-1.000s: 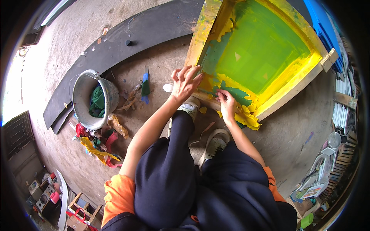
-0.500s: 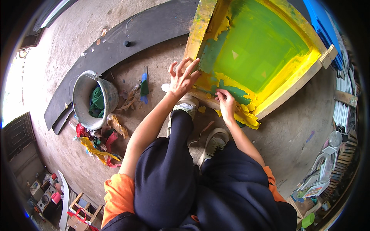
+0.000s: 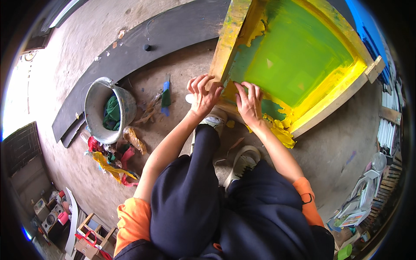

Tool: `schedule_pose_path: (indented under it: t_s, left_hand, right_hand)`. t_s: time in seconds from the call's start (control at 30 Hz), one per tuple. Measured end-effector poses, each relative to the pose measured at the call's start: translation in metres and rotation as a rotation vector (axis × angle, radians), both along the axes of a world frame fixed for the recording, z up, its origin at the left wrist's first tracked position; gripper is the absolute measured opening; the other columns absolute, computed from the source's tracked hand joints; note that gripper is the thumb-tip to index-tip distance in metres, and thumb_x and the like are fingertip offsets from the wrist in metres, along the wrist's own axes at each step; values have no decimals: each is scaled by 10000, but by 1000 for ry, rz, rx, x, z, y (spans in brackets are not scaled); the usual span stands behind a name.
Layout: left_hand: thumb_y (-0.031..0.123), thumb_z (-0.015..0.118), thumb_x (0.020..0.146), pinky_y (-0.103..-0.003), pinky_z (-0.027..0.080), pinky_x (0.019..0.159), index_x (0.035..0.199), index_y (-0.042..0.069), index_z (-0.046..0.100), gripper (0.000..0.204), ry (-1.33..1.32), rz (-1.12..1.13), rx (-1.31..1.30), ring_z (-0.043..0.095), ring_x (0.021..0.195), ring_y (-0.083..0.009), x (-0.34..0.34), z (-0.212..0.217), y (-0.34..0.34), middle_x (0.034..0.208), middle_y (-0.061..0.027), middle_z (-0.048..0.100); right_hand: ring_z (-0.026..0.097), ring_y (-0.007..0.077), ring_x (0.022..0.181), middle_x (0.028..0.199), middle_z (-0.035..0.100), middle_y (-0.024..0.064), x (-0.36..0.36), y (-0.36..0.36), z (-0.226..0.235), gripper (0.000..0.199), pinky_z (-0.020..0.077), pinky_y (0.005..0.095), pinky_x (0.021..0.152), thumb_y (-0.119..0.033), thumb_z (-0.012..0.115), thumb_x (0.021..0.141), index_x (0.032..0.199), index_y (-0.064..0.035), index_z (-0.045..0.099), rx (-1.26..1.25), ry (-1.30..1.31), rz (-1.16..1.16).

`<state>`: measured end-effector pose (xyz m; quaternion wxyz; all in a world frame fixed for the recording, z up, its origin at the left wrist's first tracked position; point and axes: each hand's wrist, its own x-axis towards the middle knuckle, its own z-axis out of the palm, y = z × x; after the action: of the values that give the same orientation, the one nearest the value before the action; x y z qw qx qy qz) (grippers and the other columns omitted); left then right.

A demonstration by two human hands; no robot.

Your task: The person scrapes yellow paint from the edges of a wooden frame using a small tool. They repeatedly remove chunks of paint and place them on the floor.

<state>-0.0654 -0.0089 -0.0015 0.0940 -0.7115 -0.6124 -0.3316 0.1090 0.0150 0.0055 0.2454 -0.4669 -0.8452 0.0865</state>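
A wooden-framed printing screen [image 3: 299,56] with green mesh leans at a slant before me, yellow film around its inner edges. My left hand [image 3: 203,97] is at the frame's near left corner, fingers curled and thumb drawn toward them at the wood. Just right of it, my right hand [image 3: 250,102] bends over the near inner edge, its fingers curled in toward the corner. What the fingertips of either hand pinch is too small to make out. A loose crumpled piece of yellow film [image 3: 281,132] hangs over the near rail, right of my right hand.
At left a grey bucket [image 3: 93,102] holds green cloth [image 3: 112,113]; coloured film scraps [image 3: 115,167] lie beside it. A blue-and-green scraper [image 3: 166,97] rests on the floor near a long black curved panel [image 3: 125,58]. My shoes [image 3: 242,162] stand below the screen. Stacked boards [image 3: 387,130] line the right.
My right hand has moved up and left along the frame's near edge, closer to my left hand. The left hand's fingers have curled more and shifted slightly down.
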Motion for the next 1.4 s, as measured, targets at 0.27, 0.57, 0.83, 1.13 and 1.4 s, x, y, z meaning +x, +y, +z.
schedule_pose_path:
  t_s: [0.27,0.57,0.83,1.13,1.4]
  left_hand:
    - [198,706,697,-439,264,944,880,167,597,215,-106,53,-80,364,1138,-257,7,4,-2,1143,-51,427]
    - [80,570,842,-420,386,863,1033,-23,374,292,-781,43,-157,421,1030,-335,15,15,21,1146,-208,367]
    - [272,385,963,-407,424,626,1042,13,300,284,-1120,160,-403,542,625,-330,7,9,48,735,-213,571]
    - [270,402,957,-398,409,586,1015,10,312,281,-1122,156,-413,534,598,-311,7,12,48,686,-193,557]
    - [260,413,954,-390,417,583,1012,6,327,275,-1118,158,-397,537,596,-295,8,11,49,670,-177,547]
  right_hand:
    - [452,211,993,1012,494,-1,-16,14,-4,293,341,427,869,-125,667,741,1021,-173,594,128,-5,-98]
    - [479,166,969,963,504,-23,-15,27,-22,200,323,418,874,-107,647,726,913,-149,589,250,-101,8]
    - [469,216,993,1056,535,4,-7,24,-17,237,361,398,865,-118,628,768,1004,-136,618,227,-26,15]
    - [434,215,1066,1130,496,-11,-3,13,-18,246,341,409,938,-101,618,758,1000,-140,601,195,-84,64]
    - [464,222,1017,1073,513,-8,-9,16,-11,265,350,400,887,-94,642,757,1011,-165,613,214,-76,26]
